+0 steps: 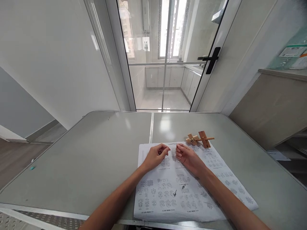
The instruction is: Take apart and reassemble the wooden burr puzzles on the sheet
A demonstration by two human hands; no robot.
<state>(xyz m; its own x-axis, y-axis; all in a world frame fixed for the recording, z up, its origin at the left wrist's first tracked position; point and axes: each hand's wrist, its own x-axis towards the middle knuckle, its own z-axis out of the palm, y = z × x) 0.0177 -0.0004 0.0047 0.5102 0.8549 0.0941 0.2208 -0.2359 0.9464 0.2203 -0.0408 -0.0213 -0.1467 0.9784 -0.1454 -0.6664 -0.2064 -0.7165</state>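
Both hands hover over the upper part of a large white paper sheet (165,204) printed with rows of small line diagrams. My left hand (155,155) has its thumb and fingers drawn together in a pinch. Facing it across a small gap, my right hand (188,157) has its fingers curled in against the thumb. Anything between the fingertips is too small or hidden to make out. Just beyond my right hand, a little wooden model (203,139) of crossed flat pieces and a stick lies at the sheet's top edge, with a paler wooden part (192,139) on its left.
The sheet lies on a grey-green table (96,166) with a metal seam across it. A tiny teal bit (32,168) lies near the left edge. Behind stands a glass door with a black handle (212,60). Plastic bottles (292,54) rest on a ledge at right.
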